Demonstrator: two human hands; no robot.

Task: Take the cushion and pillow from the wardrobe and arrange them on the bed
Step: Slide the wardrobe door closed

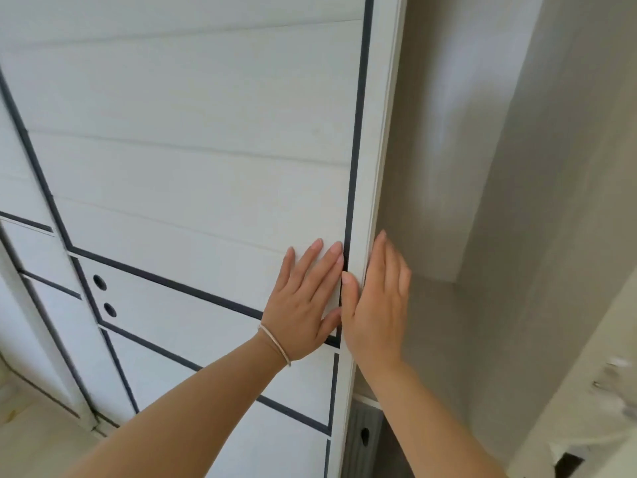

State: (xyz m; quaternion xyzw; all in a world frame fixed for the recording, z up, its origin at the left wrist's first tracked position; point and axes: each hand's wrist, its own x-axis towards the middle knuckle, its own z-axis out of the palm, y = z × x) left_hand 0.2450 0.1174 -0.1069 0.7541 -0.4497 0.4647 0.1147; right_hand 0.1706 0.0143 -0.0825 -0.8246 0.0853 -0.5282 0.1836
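A white wardrobe door (193, 160) with dark grey inlay lines fills the left and middle of the view, and it looks closed. My left hand (303, 301) lies flat on the door panel near its right edge, fingers spread, a thin bracelet on the wrist. My right hand (377, 305) lies along the door's right edge strip (374, 174), thumb on the front and fingers on the side towards the wall. Neither hand holds anything. No cushion, pillow or bed is in view.
A grey plastered wall (482, 167) stands directly right of the wardrobe, stepping out at the far right. Two round holes (104, 294) sit in a lower door panel. A grey panel with a hole (364, 436) shows below the door edge. Pale floor lies bottom left.
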